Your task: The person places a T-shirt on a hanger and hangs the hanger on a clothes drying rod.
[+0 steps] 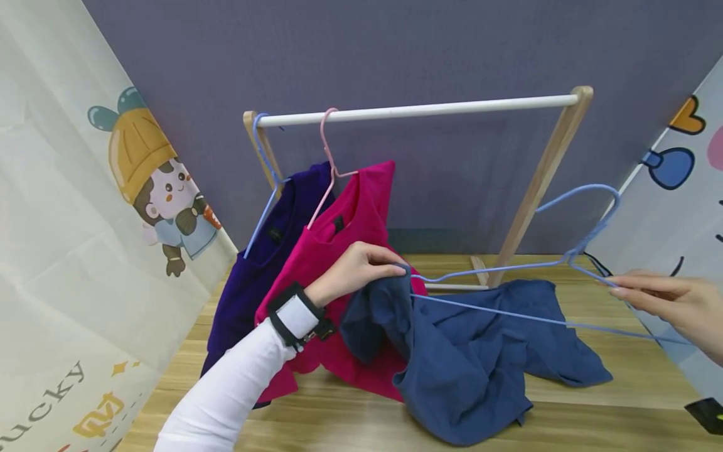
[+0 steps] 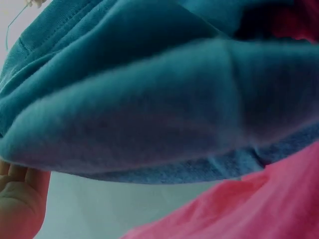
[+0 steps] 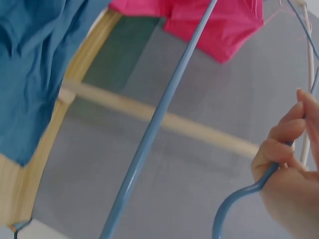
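A blue garment point(image 1: 474, 351) lies crumpled on the wooden table point(image 1: 621, 414), one part lifted. My left hand point(image 1: 361, 270) grips that lifted edge together with one end of a light blue wire hanger point(image 1: 570, 257). In the left wrist view the blue garment point(image 2: 149, 99) fills the frame, with part of my left hand point(image 2: 20, 199) at the bottom left. My right hand point(image 1: 672, 301) pinches the hanger's other shoulder at the right. The right wrist view shows my right hand point(image 3: 289, 174) curled round the hanger point(image 3: 149, 139).
A wooden rack with a white rail point(image 1: 418, 110) stands behind. A purple top point(image 1: 265, 251) on a blue hanger and a magenta top point(image 1: 344, 251) on a pink hanger hang from it at the left. Printed cloth panels point(image 1: 85, 220) stand at both sides.
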The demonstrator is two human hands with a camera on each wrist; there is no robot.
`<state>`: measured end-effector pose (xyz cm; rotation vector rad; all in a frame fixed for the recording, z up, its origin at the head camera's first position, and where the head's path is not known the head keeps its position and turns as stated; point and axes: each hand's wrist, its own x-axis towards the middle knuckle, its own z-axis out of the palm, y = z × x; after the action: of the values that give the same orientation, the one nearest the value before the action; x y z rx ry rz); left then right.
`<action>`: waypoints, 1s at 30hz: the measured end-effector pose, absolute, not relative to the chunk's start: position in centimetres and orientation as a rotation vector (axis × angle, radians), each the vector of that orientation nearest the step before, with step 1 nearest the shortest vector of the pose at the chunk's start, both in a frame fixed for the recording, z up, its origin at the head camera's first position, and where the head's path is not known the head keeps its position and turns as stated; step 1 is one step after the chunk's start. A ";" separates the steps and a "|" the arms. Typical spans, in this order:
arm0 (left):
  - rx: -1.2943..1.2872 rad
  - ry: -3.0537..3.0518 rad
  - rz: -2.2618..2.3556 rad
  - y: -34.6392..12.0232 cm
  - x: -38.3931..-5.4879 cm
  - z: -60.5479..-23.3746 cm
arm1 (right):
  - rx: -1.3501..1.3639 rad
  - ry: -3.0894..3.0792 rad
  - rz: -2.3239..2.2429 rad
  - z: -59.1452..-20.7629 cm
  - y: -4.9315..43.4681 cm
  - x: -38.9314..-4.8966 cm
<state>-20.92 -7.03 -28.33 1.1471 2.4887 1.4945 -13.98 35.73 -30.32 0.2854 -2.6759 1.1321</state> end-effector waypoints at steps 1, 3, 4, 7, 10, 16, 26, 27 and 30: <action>1.156 2.484 1.487 -6.9 -21.1 -28.5 | 0.246 -2.713 1.130 -30.4 35.4 -14.0; 1.174 2.478 1.473 -6.6 -21.2 -28.8 | 0.194 -2.780 1.171 -30.4 34.5 -14.2; 1.191 2.485 1.461 -6.5 -21.2 -28.8 | 0.168 -2.808 1.168 -30.4 34.1 -14.2; 1.252 2.588 1.377 -6.3 -21.1 -28.9 | 0.145 -2.852 1.172 -30.4 33.1 -14.4; 1.276 2.700 1.287 -6.3 -21.0 -28.8 | 0.132 -2.848 1.177 -30.4 32.7 -14.5; 1.275 2.739 1.123 -6.3 -20.7 -28.5 | 0.108 -2.844 1.204 -30.1 32.0 -14.6; 1.323 2.742 1.092 -5.2 -20.5 -28.1 | 0.276 -2.773 1.229 -29.7 29.9 -14.8; 1.323 2.746 1.095 -5.1 -20.5 -28.1 | 0.321 -2.752 1.223 -29.7 29.5 -14.8; 1.331 2.756 1.095 -4.6 -20.5 -28.1 | 0.416 -2.714 1.203 -29.5 28.2 -14.8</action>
<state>-20.50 -4.61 -28.08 1.3312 2.7561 1.0953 -14.83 28.18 -29.46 0.4164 -2.7142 1.2031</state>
